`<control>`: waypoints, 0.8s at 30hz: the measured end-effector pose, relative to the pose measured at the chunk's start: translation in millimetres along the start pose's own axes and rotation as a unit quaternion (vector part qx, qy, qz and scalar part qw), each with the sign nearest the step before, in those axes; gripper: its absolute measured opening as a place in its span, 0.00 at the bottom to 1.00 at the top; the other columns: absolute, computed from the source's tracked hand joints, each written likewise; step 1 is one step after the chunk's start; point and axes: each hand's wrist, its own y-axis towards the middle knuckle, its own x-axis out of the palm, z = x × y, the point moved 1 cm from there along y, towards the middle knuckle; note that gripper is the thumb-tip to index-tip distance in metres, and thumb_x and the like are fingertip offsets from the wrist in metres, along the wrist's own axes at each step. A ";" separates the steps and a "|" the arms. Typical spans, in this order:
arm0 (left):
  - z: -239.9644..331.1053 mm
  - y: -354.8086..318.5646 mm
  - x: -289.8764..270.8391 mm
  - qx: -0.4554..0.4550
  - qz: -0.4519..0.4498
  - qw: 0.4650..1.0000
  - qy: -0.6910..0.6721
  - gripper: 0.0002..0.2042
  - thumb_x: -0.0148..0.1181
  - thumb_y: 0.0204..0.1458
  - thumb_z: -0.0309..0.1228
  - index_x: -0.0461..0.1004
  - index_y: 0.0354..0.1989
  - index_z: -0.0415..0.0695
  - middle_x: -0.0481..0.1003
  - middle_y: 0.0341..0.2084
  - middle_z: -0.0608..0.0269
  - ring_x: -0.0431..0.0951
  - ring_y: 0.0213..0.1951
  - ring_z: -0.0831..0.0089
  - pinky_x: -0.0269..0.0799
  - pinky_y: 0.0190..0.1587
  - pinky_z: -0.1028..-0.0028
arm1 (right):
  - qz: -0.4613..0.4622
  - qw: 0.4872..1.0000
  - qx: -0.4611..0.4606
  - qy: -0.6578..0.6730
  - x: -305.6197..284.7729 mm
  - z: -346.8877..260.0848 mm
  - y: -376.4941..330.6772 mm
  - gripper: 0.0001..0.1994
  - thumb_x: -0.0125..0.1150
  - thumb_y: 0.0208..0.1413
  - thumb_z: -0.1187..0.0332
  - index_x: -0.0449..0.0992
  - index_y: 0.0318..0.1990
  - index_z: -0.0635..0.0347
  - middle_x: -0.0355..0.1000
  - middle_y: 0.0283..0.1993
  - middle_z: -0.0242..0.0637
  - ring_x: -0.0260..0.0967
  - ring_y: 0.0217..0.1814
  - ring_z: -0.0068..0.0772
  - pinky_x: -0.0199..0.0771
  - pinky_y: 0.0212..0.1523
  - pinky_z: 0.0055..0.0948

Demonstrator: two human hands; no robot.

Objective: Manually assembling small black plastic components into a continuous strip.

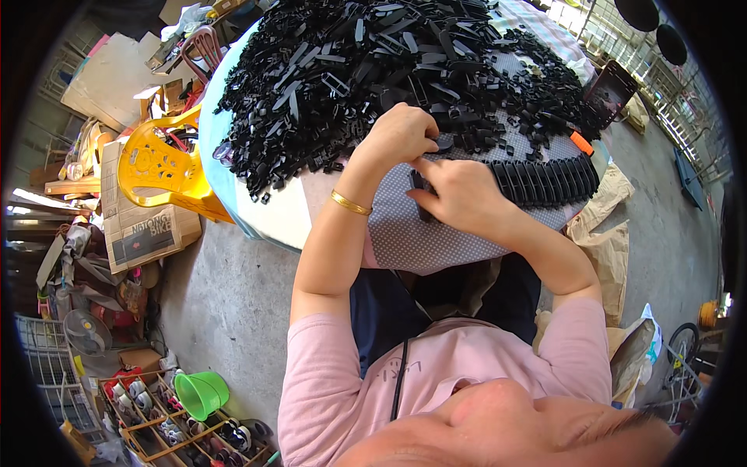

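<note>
A curved row of joined black plastic links, like a cable drag chain (545, 183), lies across the table's near right part. My right hand (467, 194) is closed round its left end, where a black link (422, 194) shows beside the thumb. My left hand (398, 136) is just above and left of it, fingers curled down and nearly touching the right fingertips. A dark rounded piece (444, 145) shows by the left fingertips; what they pinch is hidden. Beyond both hands spreads a big heap of loose black plastic parts (342, 82), some long and flat, many small.
The round table (436, 241) has a dotted cloth. An orange-handled tool (580, 143) lies by the chain's far right end. Left of the table stand a yellow plastic chair (159, 167) and a cardboard box (144, 237). A green bucket (201, 395) sits by a shoe rack (144, 424).
</note>
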 end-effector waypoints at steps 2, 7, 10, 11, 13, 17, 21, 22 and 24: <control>10.1 -1.8 -4.3 -0.010 -0.019 1.000 0.020 0.12 0.65 0.34 0.32 0.79 0.30 0.41 0.77 0.25 0.56 0.76 0.33 0.61 0.71 0.38 0.68 | 0.021 0.999 -0.031 0.025 -14.3 7.1 -11.7 0.21 0.63 0.43 0.58 0.72 0.44 0.61 0.69 0.25 0.39 0.69 0.27 0.40 0.70 0.29 0.33; 17.3 -3.5 -5.7 -0.034 -0.050 0.995 0.082 0.15 0.66 0.32 0.31 0.78 0.34 0.43 0.77 0.31 0.59 0.73 0.39 0.59 0.69 0.44 0.67 | -0.016 0.999 -0.020 -0.035 -9.8 3.1 -28.3 0.27 0.67 0.36 0.54 0.72 0.42 0.65 0.67 0.35 0.38 0.69 0.36 0.37 0.70 0.34 0.31; 9.7 -8.2 -7.8 -0.003 -0.025 1.000 -0.006 0.18 0.66 0.31 0.29 0.77 0.36 0.38 0.76 0.30 0.55 0.71 0.39 0.58 0.67 0.45 0.68 | -0.022 0.998 -0.018 -0.061 -5.6 3.9 -26.1 0.26 0.67 0.36 0.57 0.72 0.42 0.65 0.67 0.36 0.38 0.68 0.36 0.37 0.70 0.35 0.31; 12.8 -13.6 -19.2 0.014 -0.053 0.998 -0.008 0.25 0.68 0.29 0.28 0.74 0.42 0.39 0.74 0.36 0.55 0.70 0.41 0.57 0.67 0.47 0.69 | -0.021 0.998 -0.017 -0.062 -5.6 6.2 -25.7 0.26 0.67 0.36 0.57 0.72 0.42 0.65 0.67 0.36 0.38 0.68 0.36 0.37 0.70 0.35 0.31; 10.9 -21.3 -30.5 0.039 -0.084 0.996 -0.011 0.31 0.70 0.26 0.28 0.71 0.48 0.41 0.71 0.40 0.55 0.68 0.45 0.58 0.66 0.49 0.70 | -0.022 0.998 -0.025 -0.052 -5.3 9.3 -24.9 0.25 0.67 0.36 0.59 0.72 0.43 0.64 0.66 0.36 0.38 0.67 0.37 0.37 0.70 0.35 0.30; 21.6 -27.5 -27.5 -0.028 -0.074 0.994 0.080 0.35 0.71 0.24 0.23 0.69 0.50 0.44 0.69 0.42 0.57 0.65 0.48 0.59 0.65 0.52 0.70 | 0.010 0.998 -0.049 -0.042 -7.9 5.4 -22.9 0.24 0.66 0.36 0.60 0.72 0.43 0.61 0.66 0.37 0.37 0.65 0.37 0.36 0.70 0.35 0.30; 24.0 -20.9 -19.0 -0.028 -0.094 0.991 0.097 0.32 0.67 0.28 0.19 0.70 0.50 0.45 0.69 0.39 0.58 0.66 0.47 0.61 0.66 0.49 0.70 | 0.032 0.985 -0.155 -0.072 -0.5 1.0 -20.0 0.22 0.65 0.36 0.59 0.73 0.42 0.55 0.66 0.39 0.34 0.62 0.40 0.33 0.68 0.35 0.29; 23.0 -20.2 -18.6 -0.027 -0.094 0.990 0.097 0.32 0.67 0.28 0.19 0.70 0.50 0.45 0.69 0.39 0.58 0.66 0.47 0.61 0.66 0.49 0.70 | 0.022 0.981 -0.170 -0.087 1.9 1.2 -18.5 0.21 0.65 0.36 0.58 0.73 0.41 0.56 0.66 0.40 0.34 0.61 0.41 0.32 0.66 0.36 0.29; 20.0 -19.1 -17.3 -0.046 -0.105 0.990 0.086 0.29 0.63 0.31 0.17 0.71 0.49 0.45 0.69 0.37 0.58 0.68 0.45 0.61 0.67 0.47 0.70 | 0.014 0.977 -0.184 -0.103 4.6 2.0 -15.4 0.20 0.65 0.37 0.58 0.73 0.39 0.57 0.67 0.41 0.34 0.61 0.42 0.32 0.64 0.37 0.29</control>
